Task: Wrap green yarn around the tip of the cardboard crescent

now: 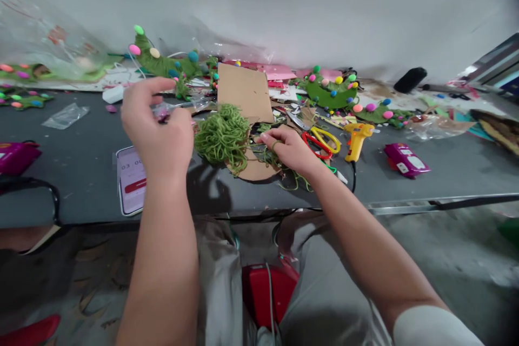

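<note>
My left hand [156,119] is raised over the table with thumb and fingers curved apart, and nothing shows in it. Below and to its right lies a loose heap of green yarn [223,138]. My right hand [288,147] pinches a strand of green yarn, and a bit of yarn crosses one finger. Under that hand is a curved piece of brown cardboard [255,166], partly covered by the heap and by loose strands. Scissors with red handles [318,145] and scissors with yellow handles [330,140] lie just right of my right hand.
A yellow glue gun [357,140] with a black cord and a purple packet [405,160] are at right. A phone [132,184] lies by my left forearm. Behind are a cardboard sheet [244,92] and green yarn crescents with pompoms [330,92]. Another person's arm [24,239] shows at left.
</note>
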{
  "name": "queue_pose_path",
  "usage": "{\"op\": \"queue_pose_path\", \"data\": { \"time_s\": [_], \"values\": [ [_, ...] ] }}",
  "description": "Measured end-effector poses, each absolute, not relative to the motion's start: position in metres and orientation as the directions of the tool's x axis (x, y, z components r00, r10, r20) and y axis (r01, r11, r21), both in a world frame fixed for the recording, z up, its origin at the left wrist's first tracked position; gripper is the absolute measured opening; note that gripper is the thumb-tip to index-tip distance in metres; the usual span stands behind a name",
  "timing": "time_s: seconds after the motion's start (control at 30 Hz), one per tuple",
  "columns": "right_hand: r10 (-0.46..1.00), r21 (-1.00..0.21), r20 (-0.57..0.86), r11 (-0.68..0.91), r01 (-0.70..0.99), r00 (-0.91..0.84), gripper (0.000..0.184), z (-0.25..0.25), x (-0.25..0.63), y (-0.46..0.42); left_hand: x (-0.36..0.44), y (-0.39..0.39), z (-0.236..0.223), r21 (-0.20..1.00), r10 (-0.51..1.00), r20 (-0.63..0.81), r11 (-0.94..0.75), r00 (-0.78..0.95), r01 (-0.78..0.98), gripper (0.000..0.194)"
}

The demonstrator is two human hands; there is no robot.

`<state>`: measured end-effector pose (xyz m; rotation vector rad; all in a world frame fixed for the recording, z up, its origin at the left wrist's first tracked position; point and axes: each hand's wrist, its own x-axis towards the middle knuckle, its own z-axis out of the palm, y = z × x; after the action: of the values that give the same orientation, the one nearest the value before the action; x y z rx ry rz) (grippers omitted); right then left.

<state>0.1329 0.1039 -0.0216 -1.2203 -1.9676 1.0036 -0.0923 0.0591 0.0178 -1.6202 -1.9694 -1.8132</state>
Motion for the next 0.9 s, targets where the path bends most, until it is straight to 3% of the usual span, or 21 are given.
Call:
{"op": "queue_pose_path", "data": {
  "time_s": [0.07,0.13,0.17,0.23,0.3,0.43,0.57,0.73,0.9],
  "values": [
    [0.893,-0.835,0.094,0.312,0.454,-0.439,0.036,-0.019,0.135,0.102,-0.085,0.049,0.019,0.563,0.729,0.665,-0.344,-0.164,0.752,0.050],
    [0.864,-0.794,0.073,0.352,0.495,-0.498,0.032,-0.017,0.136,0.099,-0.075,0.045,0.014,0.413,0.816,0.538,-0.474,0.212,0.778,0.058],
    [0.854,-0.755,0.063,0.380,0.535,-0.517,0.028,-0.016,0.136,0.097,-0.070,0.045,0.008,0.362,0.855,0.429,-0.459,0.292,0.811,0.065],
    [0.850,-0.660,0.064,0.429,0.617,-0.523,0.023,-0.013,0.137,0.092,-0.063,0.050,-0.006,0.275,0.910,0.283,-0.379,0.302,0.884,0.067],
    [0.843,-0.613,0.097,0.469,0.636,-0.529,0.025,-0.010,0.137,0.086,-0.063,0.055,-0.022,0.213,0.933,0.247,-0.314,0.260,0.925,0.053],
    [0.803,-0.713,0.225,0.522,0.469,-0.552,0.029,-0.008,0.139,0.077,-0.073,0.061,-0.041,0.174,0.917,0.360,-0.249,0.174,0.953,0.033],
    [0.836,-0.820,0.302,0.473,0.323,-0.459,0.027,-0.011,0.153,0.074,-0.086,0.066,-0.050,0.273,0.896,0.431,-0.239,0.104,0.932,0.033],
    [0.901,-0.958,0.286,0.281,-0.064,-0.326,0.027,-0.015,0.180,0.072,-0.095,0.068,-0.060,0.371,0.865,0.498,-0.269,0.054,0.889,0.039],
    [0.943,-0.900,0.249,0.140,-0.413,-0.222,0.033,-0.005,0.205,0.071,-0.096,0.063,-0.064,0.384,0.858,0.513,-0.256,0.025,0.887,0.041]
  ]
}}
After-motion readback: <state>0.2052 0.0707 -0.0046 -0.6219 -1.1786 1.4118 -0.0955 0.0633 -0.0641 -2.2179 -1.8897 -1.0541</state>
